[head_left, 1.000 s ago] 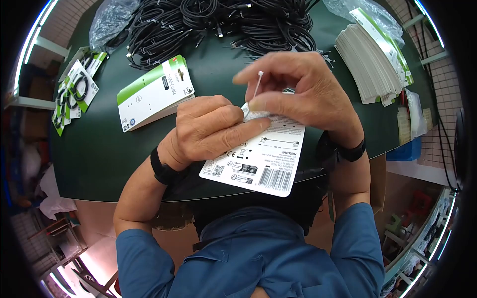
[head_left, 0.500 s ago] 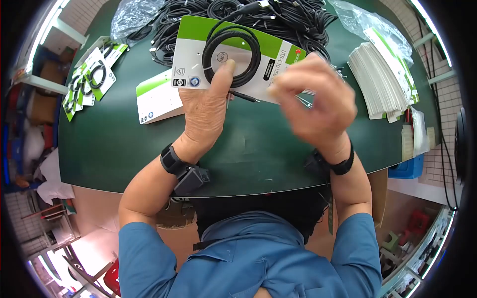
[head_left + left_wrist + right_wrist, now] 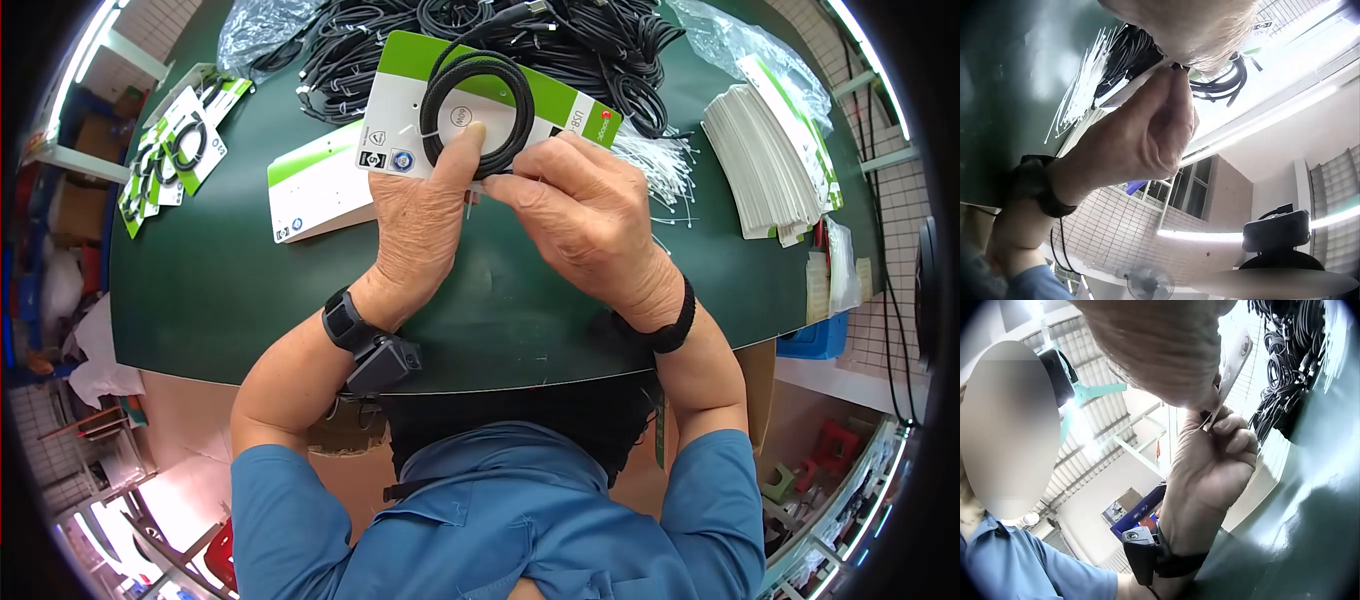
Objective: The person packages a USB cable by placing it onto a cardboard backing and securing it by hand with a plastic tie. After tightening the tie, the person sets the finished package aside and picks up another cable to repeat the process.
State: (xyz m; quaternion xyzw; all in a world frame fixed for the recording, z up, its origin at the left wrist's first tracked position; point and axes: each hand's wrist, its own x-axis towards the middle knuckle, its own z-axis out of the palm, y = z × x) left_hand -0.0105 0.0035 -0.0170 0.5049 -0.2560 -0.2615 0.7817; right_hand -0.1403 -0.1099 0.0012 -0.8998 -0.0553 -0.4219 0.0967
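Note:
A coiled black USB cable [image 3: 432, 112] lies against the front of a green and white packaging card [image 3: 395, 100], raised above the table. My left hand [image 3: 420, 225] grips the card at its lower edge, thumb pressed on the front inside the coil and fingers behind. With thumb and forefinger, my right hand [image 3: 590, 220] pinches the cable at the bottom of the coil; the fingertips hide the loose connector end. In the right wrist view, the card [image 3: 1235, 362] shows edge-on between the two hands.
Behind lies a heap of black cables [image 3: 590, 60], with white cable ties [image 3: 660, 165] by my right hand. A stack of cards [image 3: 310, 190] stands left, a taller card stack [image 3: 755, 165] right. Finished carded cables [image 3: 190, 150] lie far left; plastic bags [image 3: 750, 50] lie behind.
The card has been turned from its printed back to the front with the coil and raised away from my body. My right hand has moved in left to the coil's bottom and pinches there.

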